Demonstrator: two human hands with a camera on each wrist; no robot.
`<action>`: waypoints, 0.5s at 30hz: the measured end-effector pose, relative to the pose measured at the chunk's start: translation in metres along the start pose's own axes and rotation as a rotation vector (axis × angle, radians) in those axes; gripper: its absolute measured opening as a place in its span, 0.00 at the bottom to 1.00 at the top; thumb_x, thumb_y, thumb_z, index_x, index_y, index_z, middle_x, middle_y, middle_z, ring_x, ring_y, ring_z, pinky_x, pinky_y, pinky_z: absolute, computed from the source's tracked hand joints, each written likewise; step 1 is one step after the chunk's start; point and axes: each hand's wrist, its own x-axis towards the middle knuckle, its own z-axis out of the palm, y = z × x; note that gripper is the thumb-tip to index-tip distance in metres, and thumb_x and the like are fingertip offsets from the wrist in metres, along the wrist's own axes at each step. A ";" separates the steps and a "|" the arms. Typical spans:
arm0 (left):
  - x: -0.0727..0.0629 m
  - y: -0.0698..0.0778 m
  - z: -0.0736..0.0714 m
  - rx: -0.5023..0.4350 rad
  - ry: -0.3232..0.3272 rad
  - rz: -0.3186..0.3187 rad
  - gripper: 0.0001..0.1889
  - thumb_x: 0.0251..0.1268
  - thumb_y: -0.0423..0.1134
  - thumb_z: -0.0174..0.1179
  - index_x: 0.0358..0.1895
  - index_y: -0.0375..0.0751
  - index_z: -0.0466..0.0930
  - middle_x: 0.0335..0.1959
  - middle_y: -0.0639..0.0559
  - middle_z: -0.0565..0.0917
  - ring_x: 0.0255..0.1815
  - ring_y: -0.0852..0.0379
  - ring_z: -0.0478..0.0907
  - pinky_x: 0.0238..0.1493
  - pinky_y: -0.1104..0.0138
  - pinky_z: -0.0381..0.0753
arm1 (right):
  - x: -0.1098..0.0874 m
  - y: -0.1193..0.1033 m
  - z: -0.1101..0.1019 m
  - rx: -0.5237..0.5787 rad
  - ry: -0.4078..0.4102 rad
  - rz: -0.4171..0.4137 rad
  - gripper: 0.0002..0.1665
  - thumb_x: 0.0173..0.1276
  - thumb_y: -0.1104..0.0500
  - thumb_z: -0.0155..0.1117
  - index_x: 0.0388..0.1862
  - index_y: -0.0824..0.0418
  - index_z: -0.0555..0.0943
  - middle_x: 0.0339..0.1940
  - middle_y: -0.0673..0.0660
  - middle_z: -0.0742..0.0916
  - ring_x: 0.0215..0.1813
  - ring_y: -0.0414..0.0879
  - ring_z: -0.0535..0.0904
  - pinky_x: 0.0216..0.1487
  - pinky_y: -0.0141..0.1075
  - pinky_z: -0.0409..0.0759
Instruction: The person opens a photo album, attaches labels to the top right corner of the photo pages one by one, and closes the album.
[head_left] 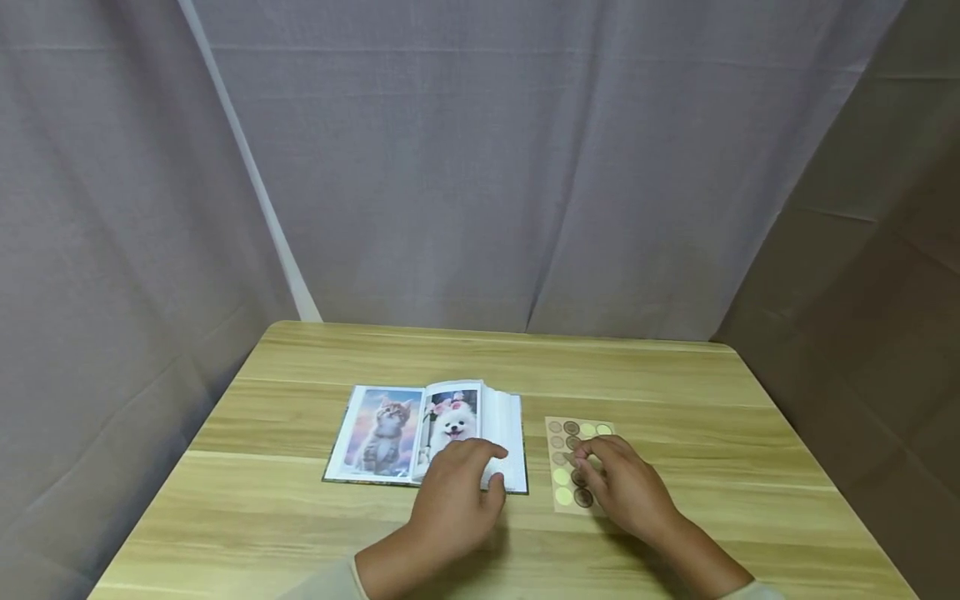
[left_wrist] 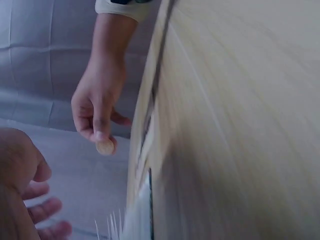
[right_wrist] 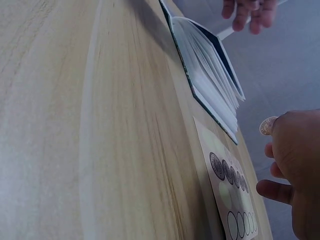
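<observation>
An open photo album (head_left: 512, 442) lies on the table, with a kitten picture (head_left: 384, 437) on its left page and a white dog picture (head_left: 454, 421) on the page beside it. My left hand (head_left: 456, 498) is held over the album's lower right part, fingers loosely bent, with nothing in them. Right of the album is a sheet of round stickers (head_left: 562, 487), some dark-printed, some plain yellow. Above this sheet, my right hand (head_left: 633, 487) pinches one round sticker (right_wrist: 267, 125) between thumb and forefinger; the left wrist view shows the same sticker (left_wrist: 105, 146) raised off the table.
The wooden table (head_left: 247, 508) has rounded far corners. Grey curtains (head_left: 450, 167) hang behind it and along both sides. In the right wrist view several album pages (right_wrist: 207, 70) stand up fanned from the spine.
</observation>
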 end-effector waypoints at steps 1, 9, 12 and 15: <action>-0.002 -0.004 -0.001 0.042 0.004 0.005 0.13 0.63 0.36 0.67 0.50 0.44 0.84 0.48 0.53 0.85 0.52 0.51 0.80 0.54 0.54 0.78 | 0.001 0.000 0.000 0.005 0.001 -0.002 0.10 0.68 0.61 0.73 0.42 0.48 0.82 0.53 0.52 0.86 0.40 0.42 0.82 0.32 0.35 0.80; -0.020 -0.022 -0.008 0.221 -0.105 -0.076 0.31 0.65 0.47 0.68 0.66 0.32 0.75 0.63 0.35 0.77 0.68 0.34 0.70 0.68 0.44 0.69 | 0.004 -0.002 0.002 0.010 0.013 -0.009 0.10 0.68 0.61 0.73 0.40 0.47 0.82 0.53 0.51 0.87 0.40 0.43 0.82 0.32 0.35 0.80; -0.024 -0.025 -0.009 0.240 -0.197 -0.138 0.36 0.69 0.53 0.64 0.70 0.30 0.70 0.70 0.31 0.71 0.73 0.29 0.63 0.70 0.40 0.64 | 0.005 -0.003 0.002 0.012 0.007 -0.005 0.09 0.69 0.60 0.72 0.40 0.47 0.82 0.53 0.51 0.87 0.39 0.42 0.81 0.32 0.35 0.80; -0.027 -0.025 -0.011 0.245 -0.305 -0.202 0.40 0.72 0.59 0.59 0.75 0.31 0.66 0.75 0.30 0.64 0.76 0.27 0.56 0.70 0.33 0.60 | 0.006 -0.003 0.002 0.010 0.003 -0.006 0.07 0.70 0.59 0.72 0.41 0.47 0.82 0.53 0.51 0.87 0.39 0.42 0.82 0.32 0.35 0.80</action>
